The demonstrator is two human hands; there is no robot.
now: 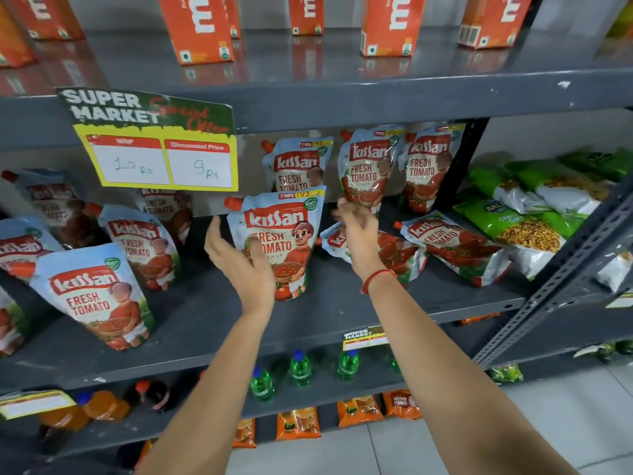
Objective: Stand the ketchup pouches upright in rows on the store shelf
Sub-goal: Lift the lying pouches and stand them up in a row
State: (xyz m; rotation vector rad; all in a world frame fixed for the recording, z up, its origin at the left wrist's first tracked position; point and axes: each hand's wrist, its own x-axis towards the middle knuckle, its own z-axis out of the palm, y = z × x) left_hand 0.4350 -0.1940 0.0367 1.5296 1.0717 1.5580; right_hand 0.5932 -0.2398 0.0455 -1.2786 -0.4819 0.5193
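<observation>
Middle shelf [212, 313], dark grey, carried the ketchup pouches. Centre pouch [279, 241] stood upright, spout at its 10 o'clock corner. Left hand [239, 258] was at the pouch's 8 o'clock, palm turned toward it, fingers [214, 231] spread wide and extended; thumb lay across the lower-left front of the pouch, the other fingers beside its left edge and not wrapped around it. No closed grasp seen.

Right hand [356, 231] was at the pouch's 3 o'clock, just beside its right edge, fingers loosely splayed and blurred, holding nothing; whether it touched the pouch could not be told. Red thread on the right wrist.

Three back-row pouches [368, 169] stood upright at 12 to 1 o'clock of the centre pouch. Two flat pouches [452, 245] lay on their backs at 3 o'clock, behind and right of the right hand. More standing pouches [92, 293] leaned at 8 to 9 o'clock. Green snack bags [527, 221] lay at far right. Price sign [154, 145] hung at 11 o'clock.
</observation>
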